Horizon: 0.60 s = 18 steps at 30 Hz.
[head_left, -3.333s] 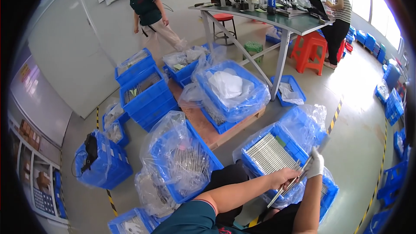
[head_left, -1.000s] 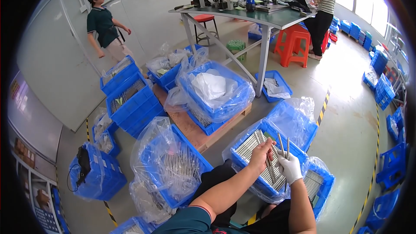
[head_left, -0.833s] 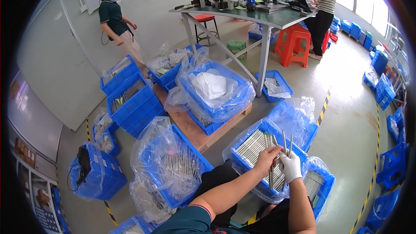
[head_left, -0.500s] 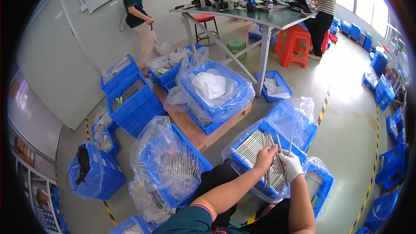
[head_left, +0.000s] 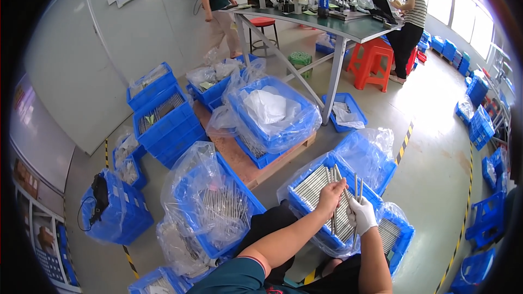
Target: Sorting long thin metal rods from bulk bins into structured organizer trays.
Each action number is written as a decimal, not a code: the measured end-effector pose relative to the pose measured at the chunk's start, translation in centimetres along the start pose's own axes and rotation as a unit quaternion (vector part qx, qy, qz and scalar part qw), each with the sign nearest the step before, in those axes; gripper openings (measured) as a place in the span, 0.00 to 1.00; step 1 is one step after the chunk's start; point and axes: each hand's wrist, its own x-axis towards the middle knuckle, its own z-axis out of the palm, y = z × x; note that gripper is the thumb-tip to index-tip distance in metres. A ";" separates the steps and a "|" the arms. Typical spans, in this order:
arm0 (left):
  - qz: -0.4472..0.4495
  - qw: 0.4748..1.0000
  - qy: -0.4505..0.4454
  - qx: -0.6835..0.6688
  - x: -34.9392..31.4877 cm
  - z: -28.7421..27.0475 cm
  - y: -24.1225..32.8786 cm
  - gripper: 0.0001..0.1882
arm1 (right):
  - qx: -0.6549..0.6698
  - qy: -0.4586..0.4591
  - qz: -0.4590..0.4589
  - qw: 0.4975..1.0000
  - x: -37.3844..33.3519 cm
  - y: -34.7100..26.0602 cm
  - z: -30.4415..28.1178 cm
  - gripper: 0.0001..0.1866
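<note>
Several thin metal rods (head_left: 336,173) are pinched in my bare left hand (head_left: 330,195), over a blue crate (head_left: 298,200) lined with clear plastic. My right hand (head_left: 363,215), in a white glove, is closed around more upright rods (head_left: 356,183) just to the right. A rod slants between the two hands. Below them, rows of similar rods (head_left: 311,185) lie side by side in the crate. The gloved fingertips are partly hidden behind the rods.
A plastic-lined crate of loose rods (head_left: 223,204) stands at my left. Behind it, a bagged crate (head_left: 245,103) rests on a pallet (head_left: 231,158). More rods fill a crate (head_left: 393,234) at my right. A workbench (head_left: 354,30), red stools (head_left: 370,65) and two people are farther off.
My hands have drawn slightly apart, and the rods are split more distinctly between them. In the background, the person in the dark green shirt has walked rightward toward the bench.
</note>
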 end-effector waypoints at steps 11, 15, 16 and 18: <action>-0.014 0.997 -0.059 -0.048 -0.6 -0.1 1.0 0.15 | 0.026 0.032 -0.026 0.999 0.0 0.3 0.8 0.07; 0.007 0.997 -0.066 -0.038 -0.6 0.0 0.8 0.14 | 0.015 0.040 -0.036 0.998 -0.3 0.3 1.0 0.08; 0.008 0.996 -0.067 -0.058 -0.6 0.1 0.8 0.14 | 0.016 0.041 -0.036 0.998 -0.3 0.3 1.0 0.08; -0.002 0.994 -0.073 -0.080 -0.8 0.1 0.9 0.14 | 0.030 0.036 -0.027 0.999 -0.3 0.2 1.1 0.08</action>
